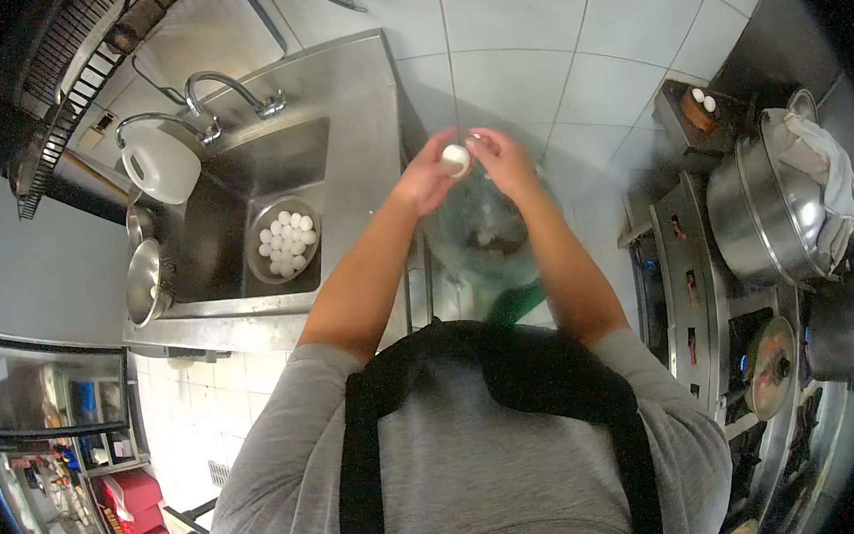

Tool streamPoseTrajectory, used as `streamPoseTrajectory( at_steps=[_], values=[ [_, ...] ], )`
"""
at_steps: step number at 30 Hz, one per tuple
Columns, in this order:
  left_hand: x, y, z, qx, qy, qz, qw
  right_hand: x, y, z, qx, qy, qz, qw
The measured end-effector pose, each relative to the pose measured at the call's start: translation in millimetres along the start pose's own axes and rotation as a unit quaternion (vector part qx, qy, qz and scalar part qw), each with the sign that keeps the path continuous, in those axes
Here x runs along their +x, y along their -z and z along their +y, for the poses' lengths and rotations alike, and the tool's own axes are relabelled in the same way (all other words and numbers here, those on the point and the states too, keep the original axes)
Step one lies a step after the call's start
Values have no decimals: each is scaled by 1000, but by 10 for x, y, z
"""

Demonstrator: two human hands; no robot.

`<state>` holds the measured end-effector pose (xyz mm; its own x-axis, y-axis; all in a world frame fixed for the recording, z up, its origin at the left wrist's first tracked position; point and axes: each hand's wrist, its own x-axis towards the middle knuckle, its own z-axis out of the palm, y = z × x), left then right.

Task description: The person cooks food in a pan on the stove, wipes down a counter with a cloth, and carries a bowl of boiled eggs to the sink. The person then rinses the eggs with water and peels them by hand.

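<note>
A white egg (456,160) is held in my left hand (427,177), its fingers wrapped round it. My right hand (503,161) is just to the right of the egg, its fingertips pinched together near the shell; what they hold, if anything, is too small to tell. Below both hands stands a bin with a clear plastic bag (484,224), some pale scraps inside. To the left, a metal bowl (257,248) of several white eggs (287,241) rests in the sink (212,234).
Two taps (223,92), a white plastic jug (160,164) and metal bowls (147,281) are around the sink. On the right are a stove (689,286), a large steamer pot (759,211), a lidded pan (771,367) and two eggs (704,100) on a block.
</note>
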<state>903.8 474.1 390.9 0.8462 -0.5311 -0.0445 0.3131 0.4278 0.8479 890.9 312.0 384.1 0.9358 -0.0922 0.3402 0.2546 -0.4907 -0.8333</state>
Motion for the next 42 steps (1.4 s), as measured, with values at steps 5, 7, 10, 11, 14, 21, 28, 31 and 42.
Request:
streamPoseTrajectory(
  at_steps=[5, 7, 10, 11, 14, 21, 28, 31, 42],
  values=[
    [-88, -68, 44, 155, 26, 57, 986, -70, -109, -208, 31, 41, 7, 999],
    [-120, 7, 38, 119, 30, 42, 992, 0, -226, 41, 65, -12, 45, 997],
    [-158, 134, 26, -81, 27, -21, 996, 1, -205, 386, -138, -8, 14, 990],
    [-160, 208, 23, -139, 33, -46, 989, -28, -203, 455, -187, 16, -12, 982],
    [-187, 380, 17, -218, 37, -81, 972, -161, -270, 106, -25, -58, 47, 997],
    [-480, 763, 158, -216, 68, -122, 966, -312, -880, -402, 55, 21, 146, 987],
    [-844, 1314, 566, -247, 70, -145, 956, -225, -1170, 377, -319, 9, 80, 944],
    [-1001, 1594, 705, -216, 63, -103, 969, -260, -1393, -624, -190, 44, 67, 978],
    [-2244, 2851, 2007, 88, -71, 132, 985, 225, -3508, -1553, 56, -48, -146, 986]
  ],
)
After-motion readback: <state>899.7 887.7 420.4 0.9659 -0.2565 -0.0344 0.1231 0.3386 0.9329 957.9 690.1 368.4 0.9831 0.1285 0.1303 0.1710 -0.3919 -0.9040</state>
